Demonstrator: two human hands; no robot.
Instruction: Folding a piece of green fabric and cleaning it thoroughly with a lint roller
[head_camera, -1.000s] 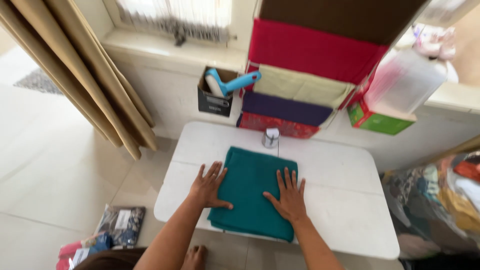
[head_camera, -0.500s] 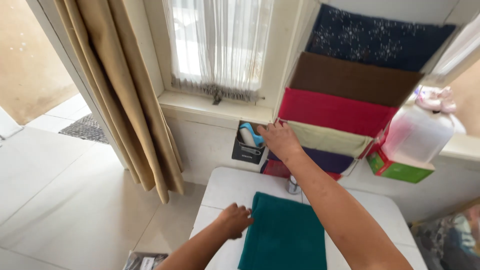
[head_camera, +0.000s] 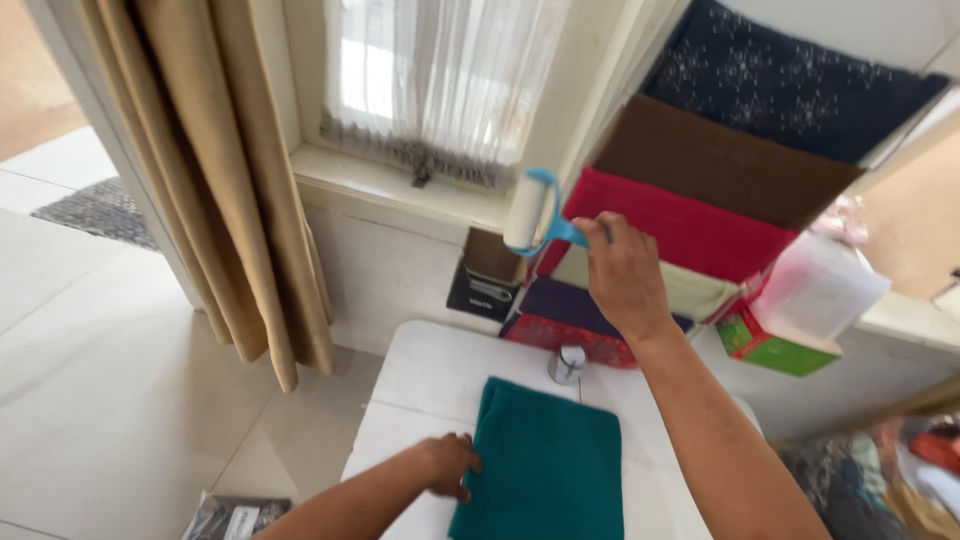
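The right hand (head_camera: 622, 275) is closed round the blue handle of a lint roller (head_camera: 530, 212), holding it in the air just above the dark box (head_camera: 484, 280) by the wall, its white drum tilted up toward the window sill (head_camera: 400, 190). The left hand (head_camera: 447, 465) lies flat, fingers loosely curled, on the left edge of the folded teal cloth (head_camera: 545, 465), pinning it to the white worktop (head_camera: 425, 375). This looks like the fetching step; rolling would call for bringing the drum down onto the nap. The cloth looks thick and soft; folded fabrics (head_camera: 690, 215) stack behind, and a small metal cap-like thing (head_camera: 567, 364) stands near.
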